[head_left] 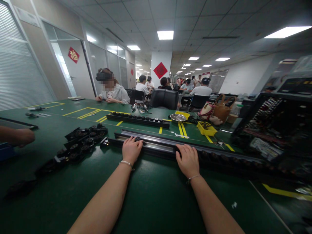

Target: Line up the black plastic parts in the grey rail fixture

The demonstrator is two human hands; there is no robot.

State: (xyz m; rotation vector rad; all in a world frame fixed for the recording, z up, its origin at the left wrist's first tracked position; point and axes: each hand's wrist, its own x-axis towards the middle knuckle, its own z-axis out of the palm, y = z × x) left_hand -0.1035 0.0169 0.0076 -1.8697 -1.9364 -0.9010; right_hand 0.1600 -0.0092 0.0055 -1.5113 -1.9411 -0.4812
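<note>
While a red diamond-shaped sign (73, 55) at upper left reads 福 in gold, the left hand (131, 150) and right hand (188, 158) lie half-curled on the long black silver-channelled rail (158, 148) at frame centre; I can't tell whether either grips it

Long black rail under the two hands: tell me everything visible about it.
The long black rail with a shiny grey channel lies running left to right on the dark green tabletop; it looks like metal or plastic. The channel shows between the bare left hand and right hand, both touching the rail. Dark rounded parts line it beyond the right hand, where it fades into shadow. A pale piece sits at its left end. Whether the silvery strip behind belongs to it is unclear.
</note>
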